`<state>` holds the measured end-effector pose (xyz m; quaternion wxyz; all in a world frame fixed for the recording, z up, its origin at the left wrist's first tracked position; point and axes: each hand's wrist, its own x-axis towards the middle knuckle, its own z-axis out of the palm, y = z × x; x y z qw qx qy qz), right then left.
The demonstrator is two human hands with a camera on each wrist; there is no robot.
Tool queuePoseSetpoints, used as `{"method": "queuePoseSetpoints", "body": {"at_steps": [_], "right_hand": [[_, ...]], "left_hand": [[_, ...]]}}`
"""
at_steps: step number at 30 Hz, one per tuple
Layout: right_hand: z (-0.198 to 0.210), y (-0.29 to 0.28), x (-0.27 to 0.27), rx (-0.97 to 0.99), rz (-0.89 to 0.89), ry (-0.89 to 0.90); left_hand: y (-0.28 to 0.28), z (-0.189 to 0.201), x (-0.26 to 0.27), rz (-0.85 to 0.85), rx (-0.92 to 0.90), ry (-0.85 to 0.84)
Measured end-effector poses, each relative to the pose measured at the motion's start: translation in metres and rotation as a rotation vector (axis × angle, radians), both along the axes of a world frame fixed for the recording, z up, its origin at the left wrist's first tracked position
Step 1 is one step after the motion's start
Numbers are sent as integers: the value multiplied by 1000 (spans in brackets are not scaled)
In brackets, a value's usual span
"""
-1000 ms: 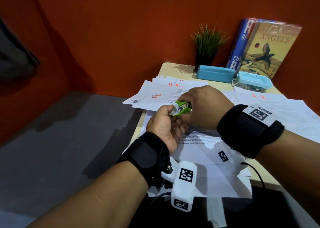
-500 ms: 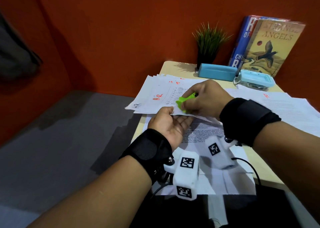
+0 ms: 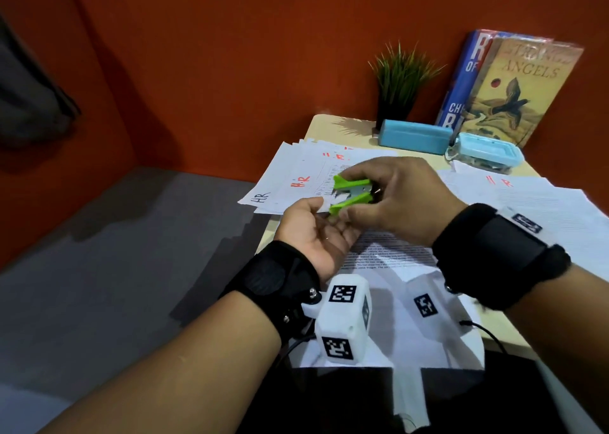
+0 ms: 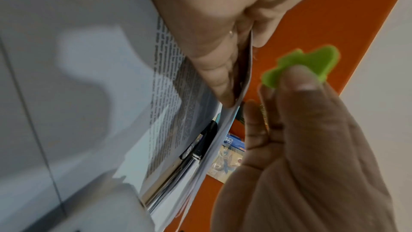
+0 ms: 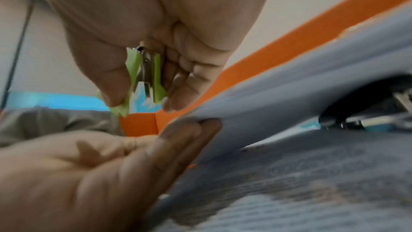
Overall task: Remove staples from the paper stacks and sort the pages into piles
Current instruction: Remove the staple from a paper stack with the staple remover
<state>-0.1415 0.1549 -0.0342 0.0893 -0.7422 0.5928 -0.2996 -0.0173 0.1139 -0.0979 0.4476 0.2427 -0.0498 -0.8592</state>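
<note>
My right hand (image 3: 344, 199) pinches a green staple remover (image 3: 352, 186) between thumb and fingers, its jaws spread apart just above the corner of a stack of printed pages (image 3: 389, 259). My left hand (image 3: 324, 209), palm up, pinches that corner and lifts it off the table. In the left wrist view the left fingers (image 4: 220, 77) clamp the paper edge, with the staple remover (image 4: 312, 63) close to the right. In the right wrist view the staple remover (image 5: 144, 77) hangs over the raised corner held by the left hand (image 5: 189, 130).
A fanned pile of pages marked HR (image 3: 296, 183) lies at the table's left edge, and another pile (image 3: 543, 203) at the right. At the back stand a blue box (image 3: 415, 136), a blue-lidded container (image 3: 484, 151), a small plant (image 3: 398, 81) and books (image 3: 514, 87).
The staple remover was pressed onto the paper corner; now my right hand has lifted it off and its jaws have sprung apart. My left hand keeps hold of the corner.
</note>
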Motion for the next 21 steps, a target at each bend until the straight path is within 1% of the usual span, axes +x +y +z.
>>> {"method": "queuePoseSetpoints", "body": {"at_steps": [2, 5, 7, 9, 10, 12, 13, 14, 16, 17, 19, 21], "right_hand": [[1, 0, -4, -97, -6, -53], [2, 1, -5, -159, 29, 31], [2, 2, -8, -249, 25, 17], [9, 3, -14, -323, -40, -119], [13, 6, -18, -285, -76, -237], [19, 15, -27, -67, -78, -528], [20, 22, -33, 63, -73, -592], [19, 29, -40, 189, -71, -557], [10, 43, -53, 400, -59, -318], [3, 49, -56, 451, -45, -214], [-14, 56, -57, 443, -25, -101], [-28, 58, -55, 380, -11, -70]], "left_hand": [[-1, -2, 1, 7, -8, 15], [1, -1, 1, -9, -14, 5], [2, 1, 0, -12, -15, 7], [1, 1, 0, -12, -23, -17], [1, 2, 0, -14, -24, -35], [0, 2, 0, -21, -17, -67], [-1, 3, -1, -23, -16, -80], [-2, 3, -2, -20, -19, -97], [-6, 3, -4, 0, -37, -163], [-8, 3, -5, 11, -50, -205], [-11, 5, -7, 35, -63, -295], [-13, 7, -8, 49, -60, -363]]}}
